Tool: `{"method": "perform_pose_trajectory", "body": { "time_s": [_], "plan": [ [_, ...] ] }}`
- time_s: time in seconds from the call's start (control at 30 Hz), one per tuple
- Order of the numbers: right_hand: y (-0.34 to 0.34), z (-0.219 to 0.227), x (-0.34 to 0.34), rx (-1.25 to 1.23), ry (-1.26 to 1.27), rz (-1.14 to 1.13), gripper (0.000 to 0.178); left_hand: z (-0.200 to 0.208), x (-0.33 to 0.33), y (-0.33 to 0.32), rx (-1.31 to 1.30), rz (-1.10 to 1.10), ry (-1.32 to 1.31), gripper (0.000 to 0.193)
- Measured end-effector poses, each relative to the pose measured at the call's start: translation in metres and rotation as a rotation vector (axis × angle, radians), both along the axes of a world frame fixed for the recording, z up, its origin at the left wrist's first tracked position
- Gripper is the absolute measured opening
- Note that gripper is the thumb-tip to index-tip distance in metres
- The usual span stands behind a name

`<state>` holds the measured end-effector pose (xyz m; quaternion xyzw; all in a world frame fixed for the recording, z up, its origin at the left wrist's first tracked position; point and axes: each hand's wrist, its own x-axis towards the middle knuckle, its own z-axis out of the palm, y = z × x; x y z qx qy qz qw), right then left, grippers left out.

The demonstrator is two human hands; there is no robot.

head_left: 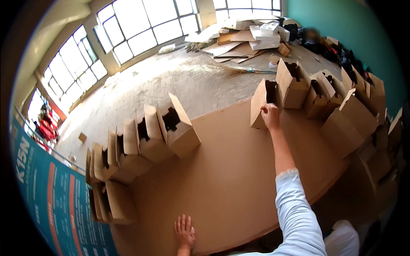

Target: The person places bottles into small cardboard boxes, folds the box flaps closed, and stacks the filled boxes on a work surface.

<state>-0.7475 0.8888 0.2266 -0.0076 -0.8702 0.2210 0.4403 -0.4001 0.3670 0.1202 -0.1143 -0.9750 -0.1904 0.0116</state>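
My right hand (270, 116) reaches out to the far edge of the cardboard-covered table (205, 179). Its fingers are closed at the upper near edge of a brown cardboard box (257, 106), which stands upright with its top open. Where exactly the fingertips grip is partly hidden by the hand. Close to the table's near edge, my left hand (185, 231) lies palm down with its fingers stretched out, holding nothing. Directly right of the gripped box stands another open cardboard box (294, 87).
A row of open cardboard boxes (181, 136) lines the table's left side. More boxes (348, 123) crowd the right side. Beyond are a broom (252, 71) on the floor and a pile of flat cardboard and white foam (239, 45). A teal banner (55, 200) stands at left.
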Motion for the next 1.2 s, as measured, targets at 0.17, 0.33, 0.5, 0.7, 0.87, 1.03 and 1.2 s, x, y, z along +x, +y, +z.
{"method": "perform_pose_trajectory", "body": {
  "time_s": [0.17,0.33,0.5,0.7,0.87,1.03,1.2],
  "plan": [
    [-0.109,0.001,0.135,-0.073,0.097,0.374,0.010,0.003,0.013,-0.004,0.002,0.062,0.036,0.055],
    [-0.193,0.012,0.269,-0.169,-0.065,0.506,0.006,0.009,0.010,-0.004,0.014,0.054,0.091,0.051],
    [-0.238,-0.009,0.321,-0.300,-0.274,0.532,0.020,-0.004,0.024,-0.005,0.060,0.108,0.182,0.044],
    [-0.260,0.000,0.318,-0.667,-0.551,0.497,0.069,0.040,0.105,-0.057,0.394,0.254,0.341,0.025],
    [-0.296,-0.001,0.335,-0.576,-0.781,0.694,0.034,0.038,0.235,-0.199,0.630,1.052,0.468,0.019],
    [-0.404,0.034,0.399,-0.131,-0.731,1.044,0.028,-0.107,0.399,-0.330,0.166,1.514,0.137,0.036],
    [-0.428,0.053,0.413,0.086,-0.851,1.186,0.029,-0.147,0.412,-0.396,0.193,1.503,-0.230,0.074]
  ]
}}
